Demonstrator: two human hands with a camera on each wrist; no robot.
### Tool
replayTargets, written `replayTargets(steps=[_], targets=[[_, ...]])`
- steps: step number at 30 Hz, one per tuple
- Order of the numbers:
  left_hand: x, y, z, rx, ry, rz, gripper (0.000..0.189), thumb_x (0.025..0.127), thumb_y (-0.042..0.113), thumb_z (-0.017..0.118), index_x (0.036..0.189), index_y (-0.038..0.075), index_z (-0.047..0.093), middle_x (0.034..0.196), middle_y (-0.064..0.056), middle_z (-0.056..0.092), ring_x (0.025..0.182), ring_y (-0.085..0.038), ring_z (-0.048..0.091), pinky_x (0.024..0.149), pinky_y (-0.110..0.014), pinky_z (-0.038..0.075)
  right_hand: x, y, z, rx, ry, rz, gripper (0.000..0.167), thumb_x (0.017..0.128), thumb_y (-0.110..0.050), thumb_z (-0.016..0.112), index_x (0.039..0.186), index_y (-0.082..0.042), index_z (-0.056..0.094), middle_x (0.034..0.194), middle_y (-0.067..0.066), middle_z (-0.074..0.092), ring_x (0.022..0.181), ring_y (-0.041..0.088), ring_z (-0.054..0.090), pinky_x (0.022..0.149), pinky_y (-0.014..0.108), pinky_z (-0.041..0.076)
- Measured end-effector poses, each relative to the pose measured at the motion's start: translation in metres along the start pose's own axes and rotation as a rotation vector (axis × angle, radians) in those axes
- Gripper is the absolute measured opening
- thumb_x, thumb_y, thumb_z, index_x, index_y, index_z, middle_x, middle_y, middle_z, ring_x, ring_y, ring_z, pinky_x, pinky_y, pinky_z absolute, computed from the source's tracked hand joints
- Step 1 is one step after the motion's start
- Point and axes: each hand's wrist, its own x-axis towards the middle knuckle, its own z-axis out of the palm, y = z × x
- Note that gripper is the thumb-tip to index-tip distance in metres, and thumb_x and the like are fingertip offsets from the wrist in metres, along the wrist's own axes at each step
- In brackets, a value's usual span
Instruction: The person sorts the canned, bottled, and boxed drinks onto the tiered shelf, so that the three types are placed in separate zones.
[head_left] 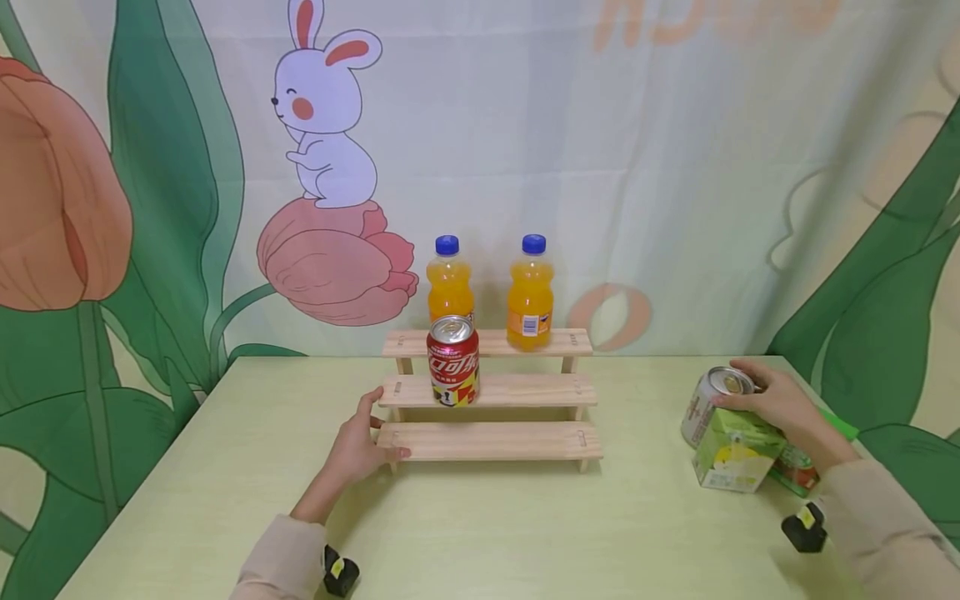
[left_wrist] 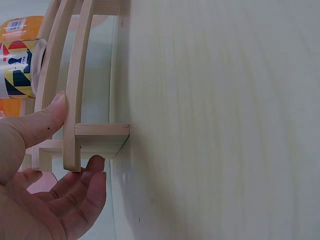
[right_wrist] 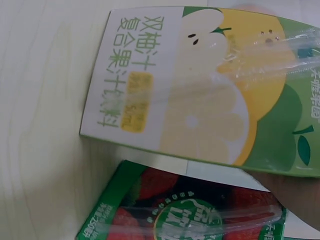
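A three-tier wooden display rack stands mid-table. My left hand grips its left end; in the left wrist view the thumb lies against a tier's front edge, with the other fingers curled round the end. On the middle tier stands a red cola can. At the right, my right hand holds a silver-white drink can near its top, thumb and fingers on either side. Right in front of that can stands a green juice carton, which hides most of the right hand in the right wrist view.
Two orange soda bottles with blue caps stand on the top tier, the left one partly behind the cola can. A green-and-red carton is beside the juice carton. A printed curtain hangs behind the table.
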Motion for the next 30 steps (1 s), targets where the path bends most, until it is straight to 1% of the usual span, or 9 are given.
replayTargets(steps=[5,12,15,17,19,22,24,26,30], targets=[[-0.001,0.001,-0.001,-0.002,0.008,0.011,0.097,0.066,0.011,0.082,0.141,0.005,0.021,0.105,-0.023,0.056,0.087,-0.028,0.054,0.069,-0.037,0.043,0.001,0.001,0.002,-0.013,0.038,0.007,0.079,0.083,-0.035,0.066,0.137,0.008,0.028,0.133,0.033,0.032,0.118,0.046,0.030,0.090,0.056,0.029],[-0.001,-0.001,-0.001,-0.006,0.016,0.020,0.097,0.065,0.010,0.082,0.141,0.005,0.022,0.105,-0.022,0.056,0.087,-0.028,0.054,0.068,-0.037,0.043,0.001,0.001,0.005,-0.039,0.086,0.011,0.076,0.082,-0.037,0.067,0.134,0.008,0.034,0.129,0.032,0.037,0.112,0.042,0.036,0.086,0.053,0.032],[-0.001,-0.001,0.000,-0.006,0.015,0.012,0.097,0.065,0.010,0.082,0.141,0.005,0.022,0.105,-0.022,0.056,0.088,-0.028,0.054,0.069,-0.037,0.043,0.000,0.002,0.004,-0.069,0.114,-0.006,0.073,0.082,-0.036,0.067,0.132,0.008,0.037,0.126,0.032,0.040,0.108,0.041,0.039,0.084,0.052,0.034],[-0.001,0.001,0.000,-0.006,0.010,0.006,0.097,0.065,0.011,0.082,0.141,0.005,0.022,0.106,-0.022,0.056,0.088,-0.028,0.054,0.069,-0.037,0.043,-0.003,0.001,0.002,-0.085,0.128,-0.018,0.072,0.082,-0.035,0.067,0.131,0.009,0.038,0.125,0.032,0.040,0.108,0.042,0.039,0.081,0.051,0.035],[-0.001,0.001,0.001,-0.007,0.007,0.001,0.097,0.065,0.011,0.082,0.141,0.005,0.021,0.106,-0.022,0.056,0.088,-0.028,0.054,0.070,-0.038,0.043,-0.005,-0.002,0.000,-0.103,0.139,-0.032,0.071,0.083,-0.034,0.066,0.131,0.009,0.038,0.122,0.031,0.043,0.103,0.039,0.042,0.077,0.046,0.038],[-0.002,0.002,0.001,-0.003,0.004,-0.003,0.097,0.066,0.011,0.082,0.141,0.005,0.021,0.107,-0.022,0.055,0.088,-0.028,0.054,0.069,-0.038,0.043,-0.008,-0.010,-0.004,-0.087,0.134,-0.020,0.072,0.085,-0.034,0.064,0.133,0.010,0.034,0.121,0.030,0.043,0.100,0.035,0.043,0.073,0.041,0.039],[-0.002,0.002,0.000,-0.003,0.004,-0.001,0.097,0.066,0.011,0.081,0.141,0.005,0.021,0.107,-0.022,0.055,0.088,-0.028,0.054,0.069,-0.037,0.044,-0.010,-0.015,-0.006,-0.054,0.122,0.002,0.074,0.085,-0.035,0.063,0.135,0.009,0.031,0.123,0.030,0.041,0.101,0.035,0.042,0.074,0.043,0.040],[-0.001,0.001,0.000,-0.003,0.003,0.001,0.096,0.067,0.012,0.081,0.141,0.005,0.021,0.107,-0.022,0.055,0.088,-0.028,0.054,0.069,-0.037,0.043,-0.011,-0.019,-0.007,-0.024,0.114,0.020,0.076,0.086,-0.036,0.062,0.137,0.008,0.028,0.126,0.030,0.039,0.106,0.039,0.040,0.078,0.049,0.039],[0.000,0.000,0.000,-0.008,0.001,-0.001,0.096,0.067,0.013,0.081,0.142,0.006,0.020,0.108,-0.023,0.054,0.088,-0.028,0.053,0.069,-0.038,0.043,-0.012,-0.026,-0.011,-0.014,0.108,0.029,0.078,0.086,-0.039,0.060,0.139,0.006,0.025,0.130,0.031,0.035,0.115,0.044,0.034,0.084,0.058,0.033]])
